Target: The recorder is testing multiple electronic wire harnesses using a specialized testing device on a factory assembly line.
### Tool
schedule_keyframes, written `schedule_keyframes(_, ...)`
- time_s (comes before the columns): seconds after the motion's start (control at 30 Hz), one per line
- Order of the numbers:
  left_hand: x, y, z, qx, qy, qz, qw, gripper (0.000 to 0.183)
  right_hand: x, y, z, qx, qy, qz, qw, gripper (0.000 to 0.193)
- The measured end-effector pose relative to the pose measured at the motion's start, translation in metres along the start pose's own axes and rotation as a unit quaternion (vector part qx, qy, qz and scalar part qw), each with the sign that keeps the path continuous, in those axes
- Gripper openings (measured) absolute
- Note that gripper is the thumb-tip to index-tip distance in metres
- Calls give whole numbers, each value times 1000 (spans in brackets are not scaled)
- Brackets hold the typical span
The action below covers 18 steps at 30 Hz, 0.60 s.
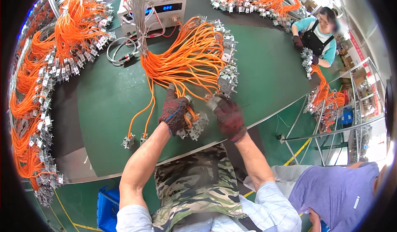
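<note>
"Standing so close, what did you notice first?"

"The near edge of the green-topped table (103, 149). Inside it, two metal connectors (128, 141) lay on separate strands, perhaps set aside so they wouldn't snag."

"And the gloved hands?"

"The left hand (175, 110) bent over some strands, with a connector clump (194, 126) beside it, maybe to steady them. I couldn't tell whether its fingers were clamped. The right hand (226, 114) was blurred at the fan's near end; whether its fingers were together or apart, I couldn't tell either."

"Where were the orange cables (182, 64)?"

"Just beyond both hands, mid-table, fanned rightward from a grey wire trunk (143, 35). That spread probably kept the ends reachable."

"Was there room to move?"

"Green surface showed left of the fan, as far as a cable heap (31, 108) curving along that side. On the right, it ran to the slanting edge. Behind the trunk, a benchtop tester (165, 14) blocked the way back. Farther off, a co-worker (318, 37) handled another bundle at the corner."
</note>
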State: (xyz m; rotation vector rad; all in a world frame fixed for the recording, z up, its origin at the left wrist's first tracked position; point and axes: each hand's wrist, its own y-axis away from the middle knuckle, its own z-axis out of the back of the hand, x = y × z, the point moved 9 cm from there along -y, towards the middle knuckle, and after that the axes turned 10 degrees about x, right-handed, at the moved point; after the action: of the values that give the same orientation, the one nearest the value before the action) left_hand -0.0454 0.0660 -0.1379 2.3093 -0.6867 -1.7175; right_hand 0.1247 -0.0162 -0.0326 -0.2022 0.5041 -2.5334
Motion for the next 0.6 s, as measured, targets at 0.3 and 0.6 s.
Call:
schedule_keyframes(0.3,-25,17,50,32,-370,45,927,89,76,25,-52,109,-177,-15,978,52)
schedule_keyframes(0.6,-93,66,5,-45,-608,-268,746,72,8,0,23,43,-234,-159,958,64)
